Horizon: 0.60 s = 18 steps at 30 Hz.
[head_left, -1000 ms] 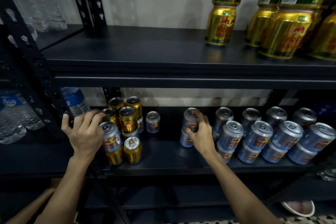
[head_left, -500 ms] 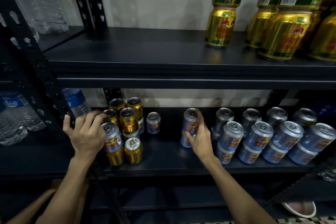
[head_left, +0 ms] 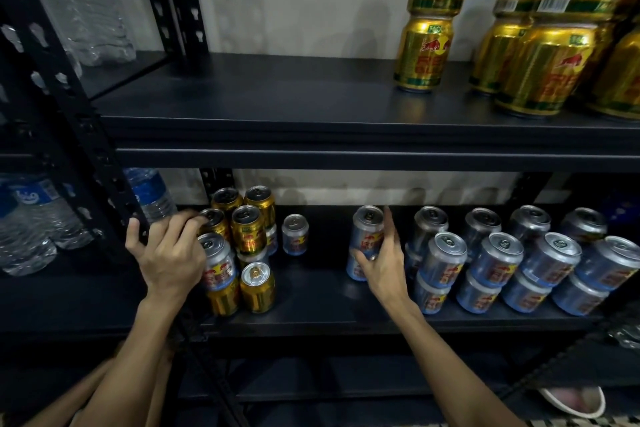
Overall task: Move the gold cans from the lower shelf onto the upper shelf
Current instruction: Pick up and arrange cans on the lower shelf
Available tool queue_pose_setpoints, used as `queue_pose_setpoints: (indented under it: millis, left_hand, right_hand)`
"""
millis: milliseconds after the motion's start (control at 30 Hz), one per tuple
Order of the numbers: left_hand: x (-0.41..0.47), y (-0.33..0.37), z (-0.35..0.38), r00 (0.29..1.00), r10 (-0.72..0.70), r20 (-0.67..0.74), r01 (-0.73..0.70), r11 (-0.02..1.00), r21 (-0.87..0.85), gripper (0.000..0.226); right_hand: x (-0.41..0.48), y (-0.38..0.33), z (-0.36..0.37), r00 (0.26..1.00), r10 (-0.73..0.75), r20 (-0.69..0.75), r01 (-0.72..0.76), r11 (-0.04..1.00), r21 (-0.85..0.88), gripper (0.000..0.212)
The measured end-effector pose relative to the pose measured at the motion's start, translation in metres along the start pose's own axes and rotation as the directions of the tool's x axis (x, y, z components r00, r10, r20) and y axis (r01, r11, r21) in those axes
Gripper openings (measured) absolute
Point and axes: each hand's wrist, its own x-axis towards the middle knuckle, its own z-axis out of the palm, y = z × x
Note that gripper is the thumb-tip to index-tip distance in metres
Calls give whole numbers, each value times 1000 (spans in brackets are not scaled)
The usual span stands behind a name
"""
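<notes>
Several gold cans (head_left: 248, 229) stand clustered at the left of the lower shelf (head_left: 311, 308), mixed with silver cans; one silver can (head_left: 217, 262) sits on a gold one. My left hand (head_left: 169, 255) is at this cluster, thumb against the black post (head_left: 104, 184), blurred fingers reaching onto the top of a rear gold can (head_left: 214, 220). My right hand (head_left: 381, 262) has straight fingers beside a stack of two silver cans (head_left: 367, 236) and holds nothing. More gold cans (head_left: 424, 55) stand stacked at the right of the upper shelf (head_left: 277, 107).
Rows of stacked silver cans (head_left: 498, 267) fill the right of the lower shelf. A lone silver can (head_left: 295, 234) stands mid-shelf. Water bottles (head_left: 31, 218) sit in the neighbouring bay on the left. A slipper (head_left: 571, 402) lies on the floor at the lower right.
My right hand has let go of the silver can stack and straightened its fingers. My left hand's fingers have stretched right towards the rear gold can.
</notes>
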Motion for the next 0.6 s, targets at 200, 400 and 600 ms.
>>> queue_pose_setpoints:
  millis: [200,400,600]
  left_hand:
    - [0,0,1,1000,-6,-14,5,999,-35,28]
    - [0,0,1,1000,-15,-12,14,998,-53,28]
    - [-1,2,3,999,-38,-14,37,998,-60,31]
  right_hand:
    - [-12,-33,2,917,-355,-184,346,935,-80,73]
    - [-17,-51,47,927,-372,54,371,928,21,44]
    - [11,-31,99,963,-173,208,177,984,0,66]
